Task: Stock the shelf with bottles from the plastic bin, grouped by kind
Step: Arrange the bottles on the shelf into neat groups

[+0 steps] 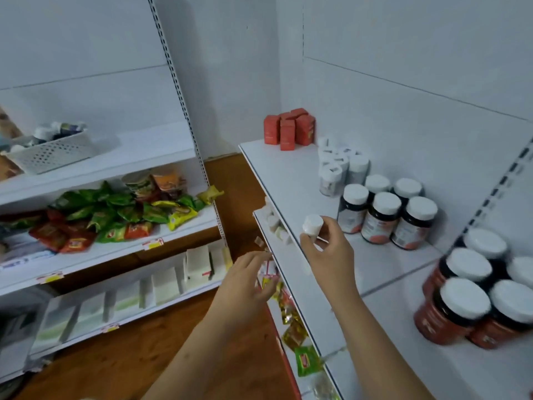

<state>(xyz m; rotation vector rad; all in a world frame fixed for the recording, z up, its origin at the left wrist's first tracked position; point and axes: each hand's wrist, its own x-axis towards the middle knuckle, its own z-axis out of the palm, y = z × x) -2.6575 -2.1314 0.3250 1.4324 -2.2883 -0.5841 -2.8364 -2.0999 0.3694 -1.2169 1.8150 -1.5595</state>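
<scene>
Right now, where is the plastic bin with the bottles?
In the head view, the white plastic bin sits far left on the left-hand shelf unit's upper shelf, above the green snack packets.

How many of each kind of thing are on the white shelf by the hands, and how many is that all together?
Orange boxes: 4 that show
Small white bottles: about 6, bunched and blurred
Dark bottles with white caps: 5
Big red jars with white lids: 5 that show
White-capped bottle pinched by the right hand: 1
Total: about 21
</scene>
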